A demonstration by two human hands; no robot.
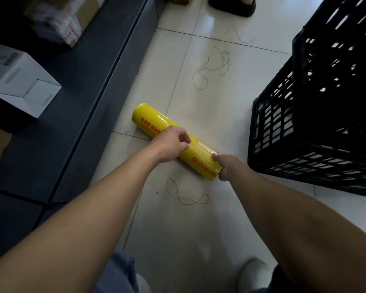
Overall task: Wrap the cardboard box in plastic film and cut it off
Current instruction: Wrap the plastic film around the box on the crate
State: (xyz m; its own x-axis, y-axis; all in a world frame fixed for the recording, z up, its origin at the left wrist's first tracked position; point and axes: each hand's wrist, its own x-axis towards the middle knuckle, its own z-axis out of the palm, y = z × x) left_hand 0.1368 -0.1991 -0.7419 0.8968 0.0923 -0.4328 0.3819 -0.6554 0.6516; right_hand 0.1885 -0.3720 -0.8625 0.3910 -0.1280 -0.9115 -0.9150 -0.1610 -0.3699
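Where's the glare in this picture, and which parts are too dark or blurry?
Head view: glare streaks the plastic film roll and the floor tiles at top; the black crate and the dark shelf are underexposed; the packages top left are blurred; wide-angle stretch enlarges both forearms at the bottom.

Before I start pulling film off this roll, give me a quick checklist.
1. Roll lies flat on the floor: ok.
2. Right hand grips the roll's near end: ok.
3. Left hand has the film edge pinched: cannot tell.
4. White box beside the roll: not ok; it sits on the left shelf.
5. Floor round the roll free of snags: not ok; string lies just by it.
6. Cutter at hand: not ok; none in view.
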